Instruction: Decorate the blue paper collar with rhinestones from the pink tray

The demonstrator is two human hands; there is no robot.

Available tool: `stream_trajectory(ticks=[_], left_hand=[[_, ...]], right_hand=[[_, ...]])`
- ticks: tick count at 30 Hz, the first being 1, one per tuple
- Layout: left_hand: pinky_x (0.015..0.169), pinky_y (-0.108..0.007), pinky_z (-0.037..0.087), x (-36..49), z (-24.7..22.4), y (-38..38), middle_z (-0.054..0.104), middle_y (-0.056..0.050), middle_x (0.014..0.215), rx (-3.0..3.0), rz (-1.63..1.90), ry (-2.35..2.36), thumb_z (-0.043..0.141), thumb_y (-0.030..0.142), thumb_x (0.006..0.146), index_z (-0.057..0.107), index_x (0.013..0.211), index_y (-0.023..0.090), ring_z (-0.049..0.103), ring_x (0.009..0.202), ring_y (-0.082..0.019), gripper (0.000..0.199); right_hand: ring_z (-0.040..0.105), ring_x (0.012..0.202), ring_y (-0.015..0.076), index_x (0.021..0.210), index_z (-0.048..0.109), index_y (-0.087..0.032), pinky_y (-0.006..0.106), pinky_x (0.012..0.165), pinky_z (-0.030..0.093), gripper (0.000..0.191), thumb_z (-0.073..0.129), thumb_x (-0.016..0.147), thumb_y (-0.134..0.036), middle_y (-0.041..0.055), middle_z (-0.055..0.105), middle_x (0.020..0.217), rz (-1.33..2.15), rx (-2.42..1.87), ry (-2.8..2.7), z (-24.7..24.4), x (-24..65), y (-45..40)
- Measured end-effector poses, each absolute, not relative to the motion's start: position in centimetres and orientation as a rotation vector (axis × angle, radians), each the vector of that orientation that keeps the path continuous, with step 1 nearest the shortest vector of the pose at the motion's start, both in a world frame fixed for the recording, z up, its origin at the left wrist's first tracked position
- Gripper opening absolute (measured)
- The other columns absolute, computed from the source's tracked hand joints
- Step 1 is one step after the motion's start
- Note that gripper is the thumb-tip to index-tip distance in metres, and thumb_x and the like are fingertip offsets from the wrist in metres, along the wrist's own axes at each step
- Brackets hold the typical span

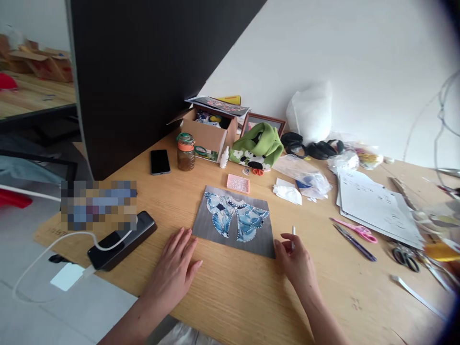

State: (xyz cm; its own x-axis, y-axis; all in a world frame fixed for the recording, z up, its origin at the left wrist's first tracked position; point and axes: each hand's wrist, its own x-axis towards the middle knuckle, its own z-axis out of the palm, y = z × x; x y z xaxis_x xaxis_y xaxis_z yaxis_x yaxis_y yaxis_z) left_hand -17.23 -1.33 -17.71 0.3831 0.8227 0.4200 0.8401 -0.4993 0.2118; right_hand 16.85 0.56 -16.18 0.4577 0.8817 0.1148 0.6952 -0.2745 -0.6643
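A grey sheet lies on the table, bearing a blue and white patterned collar-shaped piece edged with small white dots. My left hand rests flat with its fingers stretched out, fingertips by the sheet's near left corner. Closed around a thin white pen-like stick, my right hand has its thumb at the near right corner; the stick's lower part is hidden by the fingers. Just behind the sheet sits a pink tray of tiny pale beads or gems.
Behind stand a lidded jar, a small white bottle, a cardboard box and a green bag. A phone and a black power strip lie left. Rightward are pink scissors, black scissors and papers.
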Motion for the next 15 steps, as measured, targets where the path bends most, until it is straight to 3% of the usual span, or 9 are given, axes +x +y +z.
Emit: stream_trajectory(ticks=[5, 11, 15], left_hand=[[0.111, -0.049, 0.045, -17.2, -17.3, -1.7, 0.041, -0.013, 0.153, -2.588, -0.717, -1.657, 0.044, 0.038, 0.102, 0.052, 0.136, 0.017, 0.036, 0.143, -0.030, 0.041], [0.110, -0.052, 0.046, -17.2, -16.1, -1.6, 0.035, -0.011, 0.156, -2.621, -0.620, -1.585, 0.047, 0.036, 0.101, 0.043, 0.143, 0.013, 0.031, 0.145, -0.031, 0.047], [0.112, -0.051, 0.043, -17.1, -15.9, -1.6, 0.030, -0.006, 0.159, -2.667, -0.538, -1.566, 0.048, 0.036, 0.101, 0.041, 0.144, 0.014, 0.026, 0.147, -0.031, 0.049]], right_hand=[[0.062, 0.057, 0.0214, 0.094, 0.061, -0.024, 0.031, 0.054, 0.043, 0.042, 0.055, 0.076, -0.061, 0.0037, 0.069, 0.069, 0.250, -2.034, -1.253, -15.6, 16.3, 0.2], [0.050, 0.044, 0.0135, 0.105, 0.060, -0.022, 0.032, 0.054, 0.045, 0.045, 0.052, 0.082, -0.060, 0.0043, 0.069, 0.081, 0.142, -1.980, -1.263, -15.3, 14.6, -0.9], [0.060, 0.065, 0.0195, 0.104, 0.062, -0.021, 0.030, 0.053, 0.047, 0.035, 0.056, 0.087, -0.051, 0.0072, 0.068, 0.086, 0.054, -1.817, -1.402, -16.4, 14.9, -1.7]])
